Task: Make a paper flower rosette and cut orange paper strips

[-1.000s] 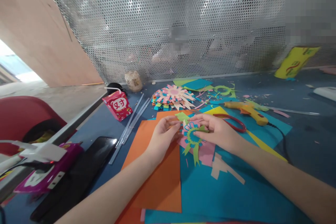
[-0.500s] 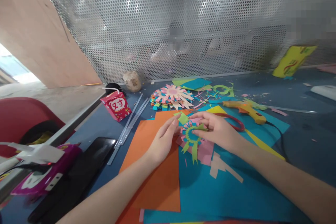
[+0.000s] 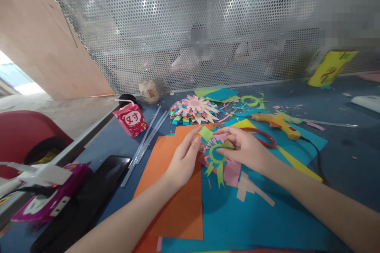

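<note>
A small paper rosette [image 3: 217, 157] with a blue centre, looped strips and green ribbon tails is held between my hands above the paper sheets. My right hand [image 3: 245, 148] pinches its right side, thumb on the front and fingers behind. At the left edge, my left hand [image 3: 182, 160] is curled with its fingertips against the rosette; its thumb and forefinger are slightly apart beside a green paper strip [image 3: 206, 133]. Pink paper [image 3: 232, 174] lies below the rosette. Red-handled scissors [image 3: 271, 142] rest partly behind my right hand.
Finished rosettes [image 3: 194, 106] are piled behind my hands. A yellow glue gun [image 3: 280, 124] lies right, glue sticks [image 3: 145, 142] left. Orange paper [image 3: 175, 201] overlaps blue paper [image 3: 252, 221]. A red drink carton [image 3: 131, 119], black phone [image 3: 114, 166] and purple power strip [image 3: 59, 197] stand left.
My left thumb and forefinger have spread a little, and the green strip by them has shifted slightly. My right hand keeps its grip on the rosette.
</note>
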A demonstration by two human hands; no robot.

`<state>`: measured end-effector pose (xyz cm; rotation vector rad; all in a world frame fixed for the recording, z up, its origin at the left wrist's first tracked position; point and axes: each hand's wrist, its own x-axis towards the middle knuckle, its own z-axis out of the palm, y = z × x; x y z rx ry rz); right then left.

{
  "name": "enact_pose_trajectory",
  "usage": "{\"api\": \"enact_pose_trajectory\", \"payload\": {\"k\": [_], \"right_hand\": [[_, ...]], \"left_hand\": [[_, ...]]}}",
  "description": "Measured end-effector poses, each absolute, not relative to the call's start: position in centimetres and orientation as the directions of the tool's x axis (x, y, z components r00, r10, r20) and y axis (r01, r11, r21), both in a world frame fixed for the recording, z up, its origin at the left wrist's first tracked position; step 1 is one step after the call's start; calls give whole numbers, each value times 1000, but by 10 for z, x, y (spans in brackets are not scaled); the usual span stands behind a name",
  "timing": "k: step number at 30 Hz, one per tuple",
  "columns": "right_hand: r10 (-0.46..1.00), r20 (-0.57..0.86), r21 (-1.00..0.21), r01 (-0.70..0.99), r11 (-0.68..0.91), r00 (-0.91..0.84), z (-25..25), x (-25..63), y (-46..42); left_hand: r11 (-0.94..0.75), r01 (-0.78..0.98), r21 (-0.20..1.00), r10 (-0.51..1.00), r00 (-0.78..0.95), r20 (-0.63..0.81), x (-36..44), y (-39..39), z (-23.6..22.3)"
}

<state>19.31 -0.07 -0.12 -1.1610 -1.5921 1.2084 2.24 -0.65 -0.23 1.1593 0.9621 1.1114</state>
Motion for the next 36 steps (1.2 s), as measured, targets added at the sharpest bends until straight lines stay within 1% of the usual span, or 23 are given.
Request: {"api": "enact_pose_trajectory", "payload": {"k": [3,8,11,16,20,28,32,36], "right_hand": [[966,61,-973,199,114,-253,-2,194,-1],[959,68,-970,205,127,-274,-4,195,1],[957,75,-970,202,135,-281,-5,195,1],[953,72,-971,198,134,-293,-6,197,2],[949,68,-964,226,142,-308,-8,198,4],[971,45,-968,231,101,-235,-2,201,5],[977,35,-965,248,89,-212,0,204,7],[990,60,-958,271,94,-131,0,207,11]], "left_hand": [[47,-165,985,977,214,-11,23,-7,-3],[91,-155,984,976,209,-58,24,-6,-3],[102,-189,977,976,208,-62,24,-2,-4],[97,-295,951,994,83,-76,20,7,-8],[30,-306,952,1000,10,-28,16,9,-8],[-25,-210,977,999,23,31,15,9,-6],[-79,-62,995,996,32,81,12,7,-6],[-43,60,997,992,122,36,11,3,-6]]}}
